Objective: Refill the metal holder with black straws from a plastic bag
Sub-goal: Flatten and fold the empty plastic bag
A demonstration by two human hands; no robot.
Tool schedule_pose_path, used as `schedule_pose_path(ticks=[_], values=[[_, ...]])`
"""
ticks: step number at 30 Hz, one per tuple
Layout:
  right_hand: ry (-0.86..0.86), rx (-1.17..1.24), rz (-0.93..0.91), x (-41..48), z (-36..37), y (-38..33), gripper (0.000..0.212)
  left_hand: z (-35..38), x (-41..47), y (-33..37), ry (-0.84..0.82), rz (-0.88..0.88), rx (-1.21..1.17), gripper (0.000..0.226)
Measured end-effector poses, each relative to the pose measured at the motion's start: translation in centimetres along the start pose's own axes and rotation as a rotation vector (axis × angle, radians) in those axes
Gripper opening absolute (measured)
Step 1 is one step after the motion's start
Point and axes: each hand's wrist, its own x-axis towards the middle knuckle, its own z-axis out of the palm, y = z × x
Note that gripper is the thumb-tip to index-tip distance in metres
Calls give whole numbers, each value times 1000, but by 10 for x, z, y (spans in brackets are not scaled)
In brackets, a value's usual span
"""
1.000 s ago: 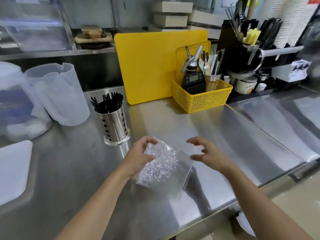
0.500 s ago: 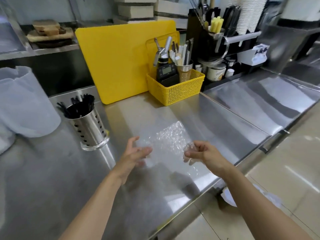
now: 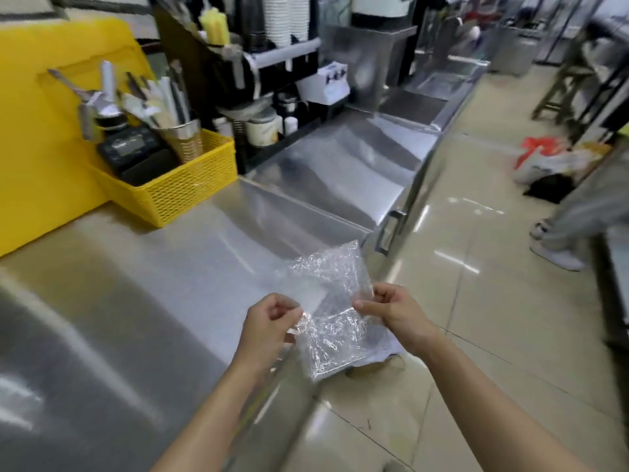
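Note:
A clear, crinkled plastic bag with no straws visible in it hangs over the front edge of the steel counter. My left hand pinches its left edge. My right hand pinches its right edge, so the bag is stretched between both hands. The metal holder with the black straws is out of view, off to the left.
A yellow basket with a scale and a cup of utensils stands at the back by a yellow cutting board. Tiled floor lies to the right, with another person's legs and bags there.
The view has swung right, so the straw holder has left the frame. My hands have lifted the bag off the counter to its front edge, and both now pinch it.

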Motion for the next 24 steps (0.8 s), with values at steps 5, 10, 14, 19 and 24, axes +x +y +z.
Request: schedule_pose_path(ticks=[5,10,14,19,24], values=[[87,-6,64,28,-86,16,12,90,46,-16,19,5,10,19],[208,-2,209,76,-179,57,34,193,93,-60,159,-95,1,42],[202,-30,390,104,-220,117,29,244,125,-117,164,-316,-38,22],[195,-67,641,149,-246,229,20,272,167,-224,81,-571,-5,13],[154,-87,744,215,-260,343,15,291,227,-340,16,-719,-53,7]])
